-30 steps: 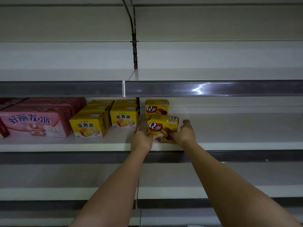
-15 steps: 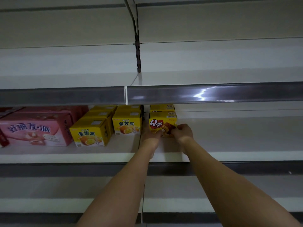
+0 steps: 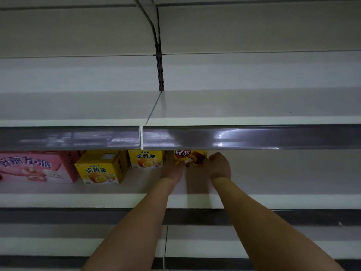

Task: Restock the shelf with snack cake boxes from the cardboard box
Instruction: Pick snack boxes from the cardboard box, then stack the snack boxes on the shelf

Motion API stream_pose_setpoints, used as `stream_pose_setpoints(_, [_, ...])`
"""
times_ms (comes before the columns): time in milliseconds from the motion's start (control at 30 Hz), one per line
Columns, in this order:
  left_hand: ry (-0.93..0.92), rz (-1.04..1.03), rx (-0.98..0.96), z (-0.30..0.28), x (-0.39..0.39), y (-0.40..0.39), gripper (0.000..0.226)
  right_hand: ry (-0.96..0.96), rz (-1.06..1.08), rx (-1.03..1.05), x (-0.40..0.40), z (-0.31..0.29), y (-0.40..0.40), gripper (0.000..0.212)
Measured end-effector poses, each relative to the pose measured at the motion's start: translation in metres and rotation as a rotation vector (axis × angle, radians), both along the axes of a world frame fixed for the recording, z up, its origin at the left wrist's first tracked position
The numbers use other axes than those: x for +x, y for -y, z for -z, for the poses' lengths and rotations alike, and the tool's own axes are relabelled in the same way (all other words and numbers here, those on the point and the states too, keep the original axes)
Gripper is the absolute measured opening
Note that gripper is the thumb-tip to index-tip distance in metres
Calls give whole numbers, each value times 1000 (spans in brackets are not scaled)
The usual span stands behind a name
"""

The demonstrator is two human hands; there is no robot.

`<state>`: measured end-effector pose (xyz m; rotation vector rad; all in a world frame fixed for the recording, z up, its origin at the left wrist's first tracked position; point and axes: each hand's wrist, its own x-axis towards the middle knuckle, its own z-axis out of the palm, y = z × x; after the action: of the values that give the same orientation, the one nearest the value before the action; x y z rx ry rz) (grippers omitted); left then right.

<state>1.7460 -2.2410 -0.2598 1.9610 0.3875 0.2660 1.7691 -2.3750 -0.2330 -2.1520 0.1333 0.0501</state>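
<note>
A yellow snack cake box (image 3: pixel 190 157) with a red Q logo and a chocolate cake picture stands deep on the middle shelf (image 3: pixel 273 200). Its top is cut off by the grey price rail (image 3: pixel 254 136) of the shelf above. My left hand (image 3: pixel 172 169) presses against its left side. On its right lower corner rests my right hand (image 3: pixel 218 167), fingers curled. Both hands grip the box between them. The cardboard box is out of view.
Two yellow egg-yolk pie boxes (image 3: pixel 101 170) (image 3: pixel 145 159) stand left of my hands, and a large pink pie box (image 3: pixel 37 167) sits further left. The shelf stretch right of my hands is bare, as is the upper shelf (image 3: pixel 254 106). A lower shelf (image 3: pixel 273 245) runs below.
Both hands have pushed the Q box further back on the shelf, against the one behind it. The camera has tilted up, so the upper rail now hides the box tops.
</note>
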Motion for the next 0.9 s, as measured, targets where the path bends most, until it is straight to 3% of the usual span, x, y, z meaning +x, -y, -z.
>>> stream_pose_setpoints(100, [-62,-28,241,-3,-12,0,54,39,-82,-163,-4,5,5,31])
stream_pose_setpoints(200, [-158,-143,328,-4,-37,9,40,58,-249,-308,-11,8,10,32])
stream_pose_setpoints(367, [-96,-447,219,-9,-102,26,34,161,-575,-445,-30,3,23,36])
stream_pose_setpoints(500, [-130,-652,207,-11,-166,39,33,245,-770,-424,-58,-2,18,26])
stream_pose_setpoints(733, [-306,-944,183,14,-315,61,32,402,-1090,-379,-156,-11,-6,30])
stream_pose_setpoints(900, [-402,-1142,73,42,-424,89,31,363,-1287,-387,-244,17,-16,35])
